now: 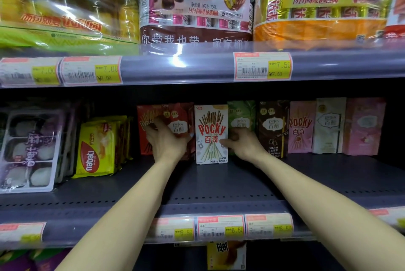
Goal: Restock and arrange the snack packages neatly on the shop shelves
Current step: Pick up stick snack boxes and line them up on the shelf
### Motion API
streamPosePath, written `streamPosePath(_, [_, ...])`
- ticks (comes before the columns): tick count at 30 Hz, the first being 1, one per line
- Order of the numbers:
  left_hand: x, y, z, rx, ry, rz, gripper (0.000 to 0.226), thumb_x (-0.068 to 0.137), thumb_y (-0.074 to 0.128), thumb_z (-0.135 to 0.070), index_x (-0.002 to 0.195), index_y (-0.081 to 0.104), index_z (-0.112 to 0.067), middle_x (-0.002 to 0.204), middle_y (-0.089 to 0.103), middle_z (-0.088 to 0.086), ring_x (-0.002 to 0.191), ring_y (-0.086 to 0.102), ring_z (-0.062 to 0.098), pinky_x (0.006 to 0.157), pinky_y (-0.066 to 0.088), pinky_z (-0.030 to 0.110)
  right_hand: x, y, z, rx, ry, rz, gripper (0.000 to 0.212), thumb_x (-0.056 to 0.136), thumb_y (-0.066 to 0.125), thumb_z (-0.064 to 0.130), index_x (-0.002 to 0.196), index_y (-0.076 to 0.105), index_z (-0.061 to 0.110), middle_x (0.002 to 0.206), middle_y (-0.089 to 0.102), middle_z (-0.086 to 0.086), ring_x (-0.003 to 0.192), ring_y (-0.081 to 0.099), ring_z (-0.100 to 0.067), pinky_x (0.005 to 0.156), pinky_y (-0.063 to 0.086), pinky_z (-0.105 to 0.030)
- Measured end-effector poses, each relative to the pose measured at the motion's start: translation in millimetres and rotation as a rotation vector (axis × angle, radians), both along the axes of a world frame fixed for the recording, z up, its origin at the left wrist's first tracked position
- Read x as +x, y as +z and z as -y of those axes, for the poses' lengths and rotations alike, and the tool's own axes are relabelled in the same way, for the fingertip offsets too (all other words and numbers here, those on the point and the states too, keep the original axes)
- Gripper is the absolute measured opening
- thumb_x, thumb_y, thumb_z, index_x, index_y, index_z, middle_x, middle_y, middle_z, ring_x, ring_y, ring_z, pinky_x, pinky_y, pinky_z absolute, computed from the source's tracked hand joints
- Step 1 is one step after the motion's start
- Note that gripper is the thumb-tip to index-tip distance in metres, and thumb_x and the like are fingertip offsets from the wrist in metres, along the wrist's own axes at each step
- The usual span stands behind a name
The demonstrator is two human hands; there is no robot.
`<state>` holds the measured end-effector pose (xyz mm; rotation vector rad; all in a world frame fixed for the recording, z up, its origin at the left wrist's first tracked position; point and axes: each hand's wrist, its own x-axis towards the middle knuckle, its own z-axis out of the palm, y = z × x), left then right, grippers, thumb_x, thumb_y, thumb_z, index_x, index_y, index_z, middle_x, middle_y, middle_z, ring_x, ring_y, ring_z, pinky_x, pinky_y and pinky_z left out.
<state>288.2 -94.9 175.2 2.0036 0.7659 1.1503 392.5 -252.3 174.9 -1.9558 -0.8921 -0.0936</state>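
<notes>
Nearest the camera runs the shelf's front rail (135, 230) with its price labels (221, 228), and both forearms reach over it across bare shelf floor. Farther in, the left hand (167, 142) has its fingers curled on the red Pejoy box (178, 117). The right hand (242, 143) pinches the right edge of the white Pocky box (211, 134), which stands upright, forward of the row. Such a carton is probably light, stiff, easily dented; its side edges suit holding. The nabati wafer packs (97, 150) crowd the left, while the upper shelf's rail (175, 67) limits lifting. Open room lies in front.
</notes>
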Motion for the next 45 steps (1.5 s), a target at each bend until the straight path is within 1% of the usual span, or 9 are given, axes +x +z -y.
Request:
streamPosePath(3, [3,-3,-7,-0.015,-0.094,0.081,0.097,0.074,0.080,-0.028,0.148,0.018,-0.017,0.146,0.035,0.016,0.131,0.041,0.037,0.101,0.043,0.045,1,-1,0,0.019,0.021,-0.039,0.028,0.090,0.063,0.015,0.116,0.063,0.006,0.120,0.066,-0.012,0.110,0.063,-0.025,0.096,0.050,-0.045])
streamPosePath(8, [3,-7,-13,-0.026,-0.090,0.080,0.080,0.081,0.072,-0.013,0.146,0.027,-0.019,0.135,0.054,0.010,0.125,0.052,0.031,0.098,0.047,0.041,1,-1,-1,0.028,0.018,-0.039,0.027,0.090,0.063,0.014,0.115,0.063,0.005,0.119,0.066,-0.013,0.109,0.063,-0.026,0.095,0.050,-0.047])
streamPosePath(17, [6,-10,-16,-0.077,-0.106,0.082,0.077,0.081,0.067,-0.004,0.144,0.026,-0.020,0.137,0.052,0.011,0.126,0.050,0.032,0.101,0.046,0.044,-4,1,-2,-0.036,-0.035,0.078,0.029,0.094,0.057,0.017,0.120,0.060,0.004,0.125,0.063,-0.012,0.115,0.059,-0.024,0.087,0.044,-0.025])
streamPosePath(24, [4,-6,-23,-0.166,-0.109,-0.073,0.081,0.082,0.063,-0.014,0.148,0.017,-0.011,0.144,0.042,0.016,0.129,0.046,0.037,0.102,0.044,0.049,-9,7,5,-0.110,-0.085,0.090,0.032,0.092,0.061,0.027,0.115,0.062,0.005,0.120,0.065,-0.010,0.108,0.061,-0.023,0.071,0.043,-0.020])
streamPosePath(28, [-7,-4,-30,-0.163,-0.074,-0.224,0.079,0.079,0.063,-0.025,0.146,0.025,-0.008,0.142,0.043,0.019,0.127,0.047,0.038,0.103,0.044,0.049,-14,12,12,-0.152,-0.139,0.034,0.038,0.087,0.066,0.034,0.111,0.065,0.005,0.113,0.067,-0.009,0.101,0.062,-0.024,0.078,0.049,-0.028])
streamPosePath(32, [-37,-1,-26,-0.047,-0.093,-0.299,0.065,0.076,0.061,-0.030,0.135,0.045,-0.007,0.133,0.052,0.017,0.120,0.051,0.037,0.100,0.046,0.046,-26,13,14,-0.150,-0.169,0.004,0.031,0.085,0.069,0.031,0.098,0.070,0.003,0.100,0.070,-0.011,0.087,0.065,-0.025,0.074,0.056,-0.037])
streamPosePath(37, [-76,-2,-9,0.134,-0.252,-0.364,0.035,0.086,0.066,-0.024,0.118,0.063,-0.012,0.122,0.064,0.008,0.113,0.059,0.028,0.094,0.045,0.030,-52,14,18,-0.164,-0.164,-0.026,0.025,0.087,0.067,0.019,0.102,0.064,-0.001,0.099,0.067,-0.016,0.088,0.065,-0.028,0.062,0.054,-0.031])
streamPosePath(42, [-115,-12,6,0.316,-0.319,-0.306,0.027,0.088,0.066,-0.026,0.113,0.067,-0.018,0.114,0.068,0.003,0.108,0.061,0.020,0.091,0.046,0.027,-86,7,18,-0.141,-0.107,0.056,0.017,0.084,0.070,0.021,0.093,0.069,0.006,0.093,0.068,-0.006,0.087,0.062,-0.019,0.081,0.052,-0.035])
streamPosePath(45, [-140,-20,19,0.388,-0.361,-0.240,0.025,0.089,0.064,-0.027,0.112,0.067,-0.019,0.106,0.069,-0.003,0.100,0.062,0.013,0.085,0.047,0.025,-116,3,24,-0.128,-0.064,0.156,0.013,0.084,0.069,0.023,0.091,0.070,0.011,0.079,0.063,0.006,0.076,0.058,-0.011,0.073,0.048,-0.027])
